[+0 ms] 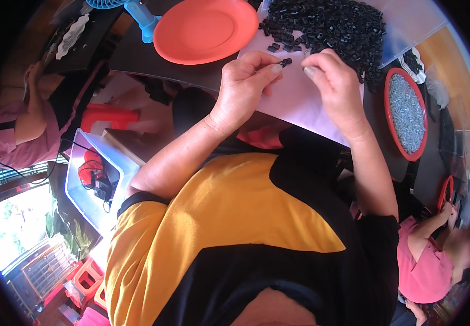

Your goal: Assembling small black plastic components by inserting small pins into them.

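Yellow-black shirt (235,206) nearest, left hand (240,82) pinches a black part (286,62) jutting rightward, grip of right hand (335,82) unclear

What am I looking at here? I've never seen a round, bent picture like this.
There is no machine: a person works bare-handed. The one picture comes from a wide fisheye camera on their head, looking down, so straight edges bend and their own yellow-and-black shirt fills the lower middle. The left hand holds a small black piece at its fingertips. The right hand is beside it, thumb and finger close together; whether it holds anything is hard to tell. On the dark table are a pale sheet, a heap of black pieces, an orange-red plate and a red dish of silvery bits.
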Demonstrator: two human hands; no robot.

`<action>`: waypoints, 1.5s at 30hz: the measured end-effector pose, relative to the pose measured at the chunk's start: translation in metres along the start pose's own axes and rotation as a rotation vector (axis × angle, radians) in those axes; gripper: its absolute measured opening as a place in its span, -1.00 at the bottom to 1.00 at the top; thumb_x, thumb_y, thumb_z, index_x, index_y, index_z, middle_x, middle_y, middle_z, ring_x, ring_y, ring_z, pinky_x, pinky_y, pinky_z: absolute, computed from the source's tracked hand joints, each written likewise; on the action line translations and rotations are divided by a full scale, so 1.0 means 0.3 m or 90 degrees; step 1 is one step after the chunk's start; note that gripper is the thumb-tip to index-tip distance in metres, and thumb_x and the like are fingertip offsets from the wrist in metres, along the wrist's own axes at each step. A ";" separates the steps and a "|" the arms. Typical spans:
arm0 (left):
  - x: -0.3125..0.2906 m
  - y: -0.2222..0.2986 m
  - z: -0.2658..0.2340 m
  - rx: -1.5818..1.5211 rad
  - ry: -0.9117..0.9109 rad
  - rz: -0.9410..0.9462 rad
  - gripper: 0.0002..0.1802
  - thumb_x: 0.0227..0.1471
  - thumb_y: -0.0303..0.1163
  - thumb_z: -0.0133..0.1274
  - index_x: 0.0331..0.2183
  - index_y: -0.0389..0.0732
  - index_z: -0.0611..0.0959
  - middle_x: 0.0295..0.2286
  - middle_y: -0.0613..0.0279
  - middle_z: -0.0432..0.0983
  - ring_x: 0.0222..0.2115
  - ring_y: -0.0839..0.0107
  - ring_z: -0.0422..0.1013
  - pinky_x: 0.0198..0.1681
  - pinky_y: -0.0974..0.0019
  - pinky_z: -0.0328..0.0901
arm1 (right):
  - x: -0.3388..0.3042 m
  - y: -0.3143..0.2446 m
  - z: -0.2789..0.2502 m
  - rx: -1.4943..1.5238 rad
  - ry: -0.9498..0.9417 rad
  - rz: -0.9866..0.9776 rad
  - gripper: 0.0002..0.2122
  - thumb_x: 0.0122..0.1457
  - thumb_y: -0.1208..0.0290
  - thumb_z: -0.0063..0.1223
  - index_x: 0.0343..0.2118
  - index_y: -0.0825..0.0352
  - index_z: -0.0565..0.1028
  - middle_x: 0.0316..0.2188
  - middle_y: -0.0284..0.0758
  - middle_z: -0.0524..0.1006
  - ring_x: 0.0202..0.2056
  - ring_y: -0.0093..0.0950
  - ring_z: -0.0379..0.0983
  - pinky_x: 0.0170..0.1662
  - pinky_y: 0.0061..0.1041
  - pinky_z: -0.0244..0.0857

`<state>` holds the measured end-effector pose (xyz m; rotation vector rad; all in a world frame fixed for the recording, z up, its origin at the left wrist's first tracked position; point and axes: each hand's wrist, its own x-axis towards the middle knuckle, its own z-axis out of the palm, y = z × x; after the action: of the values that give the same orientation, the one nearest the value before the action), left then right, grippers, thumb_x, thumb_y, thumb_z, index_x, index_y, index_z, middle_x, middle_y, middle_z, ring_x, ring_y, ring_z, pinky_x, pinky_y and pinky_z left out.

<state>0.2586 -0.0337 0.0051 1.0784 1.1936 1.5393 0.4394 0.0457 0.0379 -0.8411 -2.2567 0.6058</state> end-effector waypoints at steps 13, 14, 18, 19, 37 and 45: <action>0.018 0.025 0.032 0.092 -0.031 0.012 -0.85 0.11 -0.44 0.13 -0.30 -0.33 0.66 -0.50 0.29 0.56 -0.56 0.64 0.39 -0.48 0.50 0.31 | 0.046 -0.035 -0.007 0.218 -0.028 0.040 -0.90 0.18 0.54 0.04 -0.30 0.44 0.54 -0.42 -0.33 0.53 -0.40 -0.56 0.42 -0.30 -0.58 0.28; 0.018 0.023 0.036 0.075 -0.033 0.003 -0.85 0.12 -0.44 0.13 -0.30 -0.33 0.65 -0.51 0.29 0.55 -0.56 0.64 0.38 -0.49 0.50 0.31 | 0.046 -0.033 -0.008 0.206 -0.031 0.047 -0.90 0.18 0.54 0.04 -0.30 0.44 0.54 -0.42 -0.31 0.53 -0.40 -0.54 0.43 -0.30 -0.56 0.29; 0.008 0.038 0.057 0.035 -0.039 -0.050 -0.87 0.16 -0.47 0.09 -0.26 -0.32 0.63 -0.49 0.32 0.55 -0.52 0.64 0.38 -0.45 0.53 0.30 | 0.044 -0.040 -0.012 0.134 -0.015 0.018 -0.91 0.17 0.55 0.04 -0.32 0.42 0.54 -0.42 -0.25 0.54 -0.40 -0.39 0.49 -0.30 -0.48 0.33; 0.010 0.038 0.060 0.034 -0.039 -0.053 -0.87 0.16 -0.47 0.09 -0.26 -0.32 0.63 -0.49 0.32 0.55 -0.52 0.64 0.38 -0.45 0.53 0.30 | 0.043 -0.039 -0.012 0.133 -0.017 0.021 -0.91 0.17 0.55 0.04 -0.32 0.42 0.54 -0.42 -0.25 0.54 -0.40 -0.39 0.49 -0.30 -0.48 0.33; 0.001 -0.015 0.090 0.023 0.000 -0.029 -0.87 0.11 -0.50 0.07 -0.32 -0.38 0.62 -0.53 0.27 0.52 -0.55 0.59 0.37 -0.47 0.48 0.30 | 0.002 -0.051 0.032 -0.047 0.097 -0.188 -0.73 -0.04 0.79 0.01 -0.30 0.29 0.53 -0.43 -0.28 0.53 -0.39 -0.23 0.53 -0.34 -0.36 0.42; -0.008 -0.013 0.095 0.023 0.004 -0.035 -0.87 0.09 -0.52 0.08 -0.31 -0.39 0.62 -0.49 0.20 0.53 -0.46 0.52 0.44 -0.37 0.44 0.36 | 0.010 -0.048 0.029 -0.016 0.101 -0.196 -0.64 -0.11 0.83 -0.06 -0.27 0.28 0.54 -0.40 -0.29 0.59 -0.36 -0.27 0.56 -0.29 -0.37 0.45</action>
<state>0.2872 -0.0293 0.0056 1.0570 1.2493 1.4852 0.4257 0.0363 0.0418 -0.5174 -2.1924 0.3564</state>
